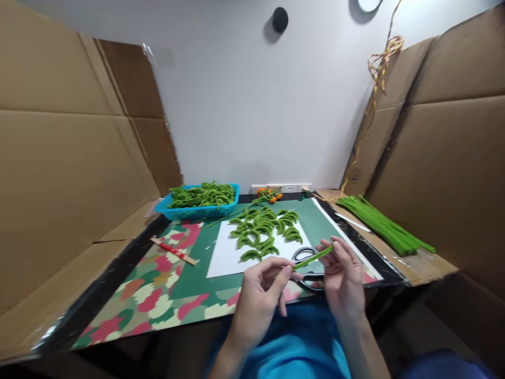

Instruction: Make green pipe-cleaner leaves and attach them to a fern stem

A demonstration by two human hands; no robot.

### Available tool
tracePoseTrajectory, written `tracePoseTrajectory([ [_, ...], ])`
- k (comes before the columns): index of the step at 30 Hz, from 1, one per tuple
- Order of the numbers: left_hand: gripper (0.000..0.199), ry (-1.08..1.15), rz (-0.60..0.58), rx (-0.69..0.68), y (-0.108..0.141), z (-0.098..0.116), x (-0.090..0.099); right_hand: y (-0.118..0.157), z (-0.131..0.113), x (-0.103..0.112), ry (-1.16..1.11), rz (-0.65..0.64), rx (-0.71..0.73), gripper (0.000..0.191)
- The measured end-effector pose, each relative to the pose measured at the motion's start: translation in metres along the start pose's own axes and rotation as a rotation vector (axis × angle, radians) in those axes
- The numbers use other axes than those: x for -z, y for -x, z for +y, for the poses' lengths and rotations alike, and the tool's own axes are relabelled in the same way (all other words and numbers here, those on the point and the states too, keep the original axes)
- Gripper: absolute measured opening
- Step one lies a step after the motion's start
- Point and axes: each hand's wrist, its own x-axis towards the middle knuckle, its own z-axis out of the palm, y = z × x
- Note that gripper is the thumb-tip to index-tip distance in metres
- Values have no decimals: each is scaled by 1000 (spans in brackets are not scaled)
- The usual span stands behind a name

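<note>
A short green pipe cleaner point(313, 257) is stretched between my two hands, above the front edge of the table. Thumb and index finger of my left hand point(265, 288) pinch its lower left end. My right hand point(344, 268) pinches the upper right end between thumb and fingertips. Just behind the pipe cleaner lie black-handled scissors point(311, 287), their blades hidden by my left hand. Many curved green pipe-cleaner pieces point(258, 230) are spread over a white sheet of paper point(221, 261) beyond my hands.
A blue basket point(197, 212) heaped with green pieces stands at the back left. An orange-tipped green stem point(272, 196) lies at the back. Long green pipe cleaners point(386, 223) are bundled at right. A red-wrapped stick point(173, 250) lies left. Cardboard walls point(453, 142) flank the table.
</note>
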Motion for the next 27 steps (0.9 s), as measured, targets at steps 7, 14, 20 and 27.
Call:
tracePoseTrajectory([
  [7,42,33,30,18,-4,-3,6,3,3,-4,12,-127,30,30],
  [14,42,57,78,18,-5,-4,7,7,1,-7,62,-174,86,32],
  [20,45,81,41,43,-5,-7,6,6,-1,-6,65,-187,131,27],
  [27,46,65,19,44,-3,-6,3,8,-1,-3,57,-109,189,19],
])
